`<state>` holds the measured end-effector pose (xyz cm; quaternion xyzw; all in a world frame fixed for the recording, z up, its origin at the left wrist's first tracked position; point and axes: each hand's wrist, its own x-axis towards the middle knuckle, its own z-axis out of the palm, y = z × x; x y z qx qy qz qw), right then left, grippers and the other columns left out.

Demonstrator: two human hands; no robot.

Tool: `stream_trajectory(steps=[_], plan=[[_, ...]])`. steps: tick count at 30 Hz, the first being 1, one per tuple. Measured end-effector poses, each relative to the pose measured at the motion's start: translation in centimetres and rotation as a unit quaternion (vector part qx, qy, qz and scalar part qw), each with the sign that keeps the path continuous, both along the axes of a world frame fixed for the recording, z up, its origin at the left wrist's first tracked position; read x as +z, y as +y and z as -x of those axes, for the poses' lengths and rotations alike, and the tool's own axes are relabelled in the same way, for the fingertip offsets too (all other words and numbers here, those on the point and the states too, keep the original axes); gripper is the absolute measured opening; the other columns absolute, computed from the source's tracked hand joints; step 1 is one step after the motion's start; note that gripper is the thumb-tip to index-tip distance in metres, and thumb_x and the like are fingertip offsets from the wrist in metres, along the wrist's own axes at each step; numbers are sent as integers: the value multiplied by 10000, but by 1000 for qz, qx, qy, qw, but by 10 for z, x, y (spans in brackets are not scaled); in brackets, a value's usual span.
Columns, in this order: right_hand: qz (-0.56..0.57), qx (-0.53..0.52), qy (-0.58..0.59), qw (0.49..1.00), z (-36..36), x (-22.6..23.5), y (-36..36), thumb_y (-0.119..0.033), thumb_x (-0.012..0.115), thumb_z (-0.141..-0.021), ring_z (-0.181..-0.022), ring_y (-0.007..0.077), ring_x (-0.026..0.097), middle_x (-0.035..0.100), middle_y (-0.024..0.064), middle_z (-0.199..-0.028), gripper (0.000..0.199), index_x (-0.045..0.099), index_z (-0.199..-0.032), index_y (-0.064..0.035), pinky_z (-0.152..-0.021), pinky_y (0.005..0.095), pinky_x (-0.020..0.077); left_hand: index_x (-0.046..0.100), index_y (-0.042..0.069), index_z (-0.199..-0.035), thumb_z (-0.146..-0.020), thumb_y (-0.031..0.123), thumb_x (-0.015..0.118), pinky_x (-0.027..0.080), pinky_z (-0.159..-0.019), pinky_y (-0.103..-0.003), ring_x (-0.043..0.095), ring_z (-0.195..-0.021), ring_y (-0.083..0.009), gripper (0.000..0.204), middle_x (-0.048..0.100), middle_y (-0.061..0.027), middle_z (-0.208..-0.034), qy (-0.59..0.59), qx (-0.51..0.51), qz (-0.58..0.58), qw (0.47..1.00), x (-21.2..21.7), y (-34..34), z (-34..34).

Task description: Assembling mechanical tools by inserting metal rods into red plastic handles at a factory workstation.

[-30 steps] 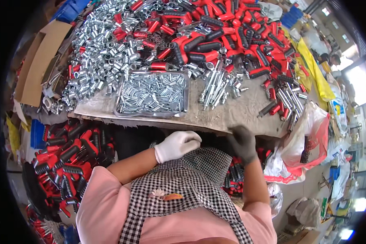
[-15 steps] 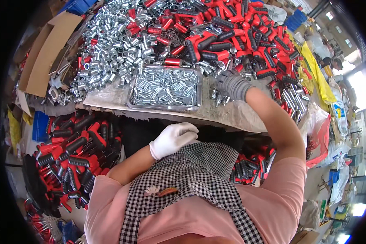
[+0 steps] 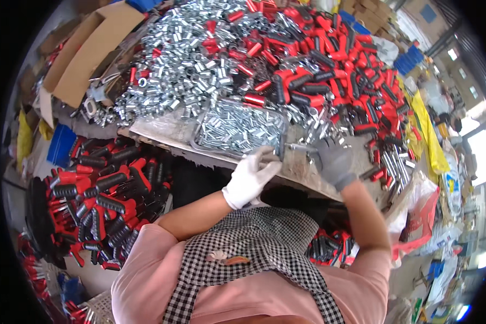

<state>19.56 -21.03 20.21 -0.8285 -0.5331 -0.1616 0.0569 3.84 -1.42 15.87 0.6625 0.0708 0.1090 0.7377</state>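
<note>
My left hand (image 3: 252,177), in a white glove, is at the table's front edge beside the clear plastic tray (image 3: 198,144) of small silver pins. Its fingers are half curled and apart, with nothing in them. Farther right, my right hand (image 3: 336,161), in a grey glove, is closed on a slim silver metal part (image 3: 301,147) that sticks out to the left. Motion blurs this hand, and its grip hides the part's other end. Behind it lie loose small metal fittings (image 3: 329,131) and a large heap of red-and-black handles (image 3: 356,70).
A big pile of silver metal sleeves (image 3: 183,70) covers the table's left. More red-and-black handles (image 3: 108,200) fill a container below left. An open cardboard box (image 3: 92,51) stands at the far left. Yellow sacking (image 3: 426,132) and plastic bags (image 3: 421,210) flank the right side.
My right hand has drawn back toward me and now shows a slim metal part. My left hand has risen from my lap to the tray's front, its fingers spreading. The view has shifted.
</note>
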Motion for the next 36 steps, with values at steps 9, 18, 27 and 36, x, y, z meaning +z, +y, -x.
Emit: stream_trajectory(steps=[9,18,27,36], plan=[[-385,-32,528,757,106,-77,37,-99,598,-925,-880,167,598,607,115,-985,472,415,-1350,-5,-798,317,503,587,-43,-1159,-923,103,566,467,-666,-234,579,-725,-82,278,654,-47,-835,-64,-9,-131,989,17,12,-16],[-397,22,707,585,114,-69,42,-263,528,-1004,-717,89,572,604,30,-866,496,398,-1413,-16,-656,233,493,528,-11,-1306,-910,44,542,403,-676,-212,491,-726,-47,400,645,-39,-923,-44,-54,37,997,46,10,-23],[-483,64,655,577,86,-59,43,-314,555,-989,-771,88,538,585,7,-893,459,472,-1328,-17,-662,238,464,544,18,-1277,-846,-30,541,479,-663,-243,583,-775,-87,434,643,-81,-965,-61,-189,-2,980,61,3,-68],[-569,12,588,574,32,-100,13,-131,650,-904,-807,119,532,550,49,-894,505,354,-1304,-45,-732,280,462,519,-26,-1293,-822,396,650,493,-934,-411,628,-1082,-364,646,636,-239,-1162,-51,-125,-592,794,122,29,-228]])
